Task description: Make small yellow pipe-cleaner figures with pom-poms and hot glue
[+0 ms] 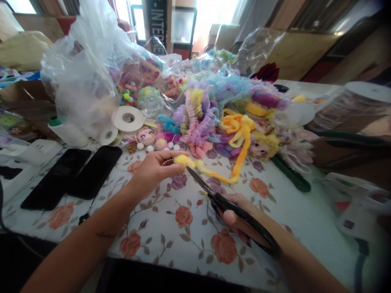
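Note:
Between the thumb and fingers of my left hand (155,165) is one end of a fuzzy yellow strip (242,156), bunched into a small yellow tuft (182,159). The strip runs right across the tablecloth and up to a looped yellow bundle (236,124). My right hand (233,211) is wrapped round the black handles of a pair of scissors (200,181). The blade tips touch or nearly touch the yellow tuft beside my left thumb; whether they grip it I cannot tell. A string of white beads (171,146) lies just beyond my left hand.
Pastel ruffled trims (198,118) and doll heads (264,146) are heaped at the back, near a clear plastic bag (85,77). A ribbon roll (128,118) and two black phones (94,173) are at left. A glue gun (356,203) stands at right, near a green-handled tool (291,173).

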A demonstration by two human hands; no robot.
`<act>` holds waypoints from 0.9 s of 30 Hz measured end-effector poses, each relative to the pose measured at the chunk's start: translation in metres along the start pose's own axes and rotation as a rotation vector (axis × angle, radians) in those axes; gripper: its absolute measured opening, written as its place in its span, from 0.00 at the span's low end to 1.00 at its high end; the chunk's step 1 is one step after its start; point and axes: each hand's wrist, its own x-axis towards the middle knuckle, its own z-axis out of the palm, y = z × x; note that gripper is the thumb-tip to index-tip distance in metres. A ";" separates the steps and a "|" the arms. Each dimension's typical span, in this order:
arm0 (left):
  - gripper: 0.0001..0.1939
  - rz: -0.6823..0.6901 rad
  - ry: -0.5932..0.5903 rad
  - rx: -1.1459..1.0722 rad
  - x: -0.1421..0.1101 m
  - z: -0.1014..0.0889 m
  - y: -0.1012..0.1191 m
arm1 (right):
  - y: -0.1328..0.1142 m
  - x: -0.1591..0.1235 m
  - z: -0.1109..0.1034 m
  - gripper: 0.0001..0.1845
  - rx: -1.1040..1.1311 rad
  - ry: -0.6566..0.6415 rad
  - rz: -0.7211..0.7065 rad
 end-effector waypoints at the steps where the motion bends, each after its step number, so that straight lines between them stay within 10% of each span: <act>1: 0.18 -0.006 -0.005 -0.009 0.000 0.000 0.000 | 0.001 0.000 0.000 0.38 0.008 -0.002 -0.001; 27: 0.20 -0.017 -0.035 0.052 0.000 -0.005 0.001 | 0.000 -0.005 -0.003 0.39 -0.026 -0.026 -0.040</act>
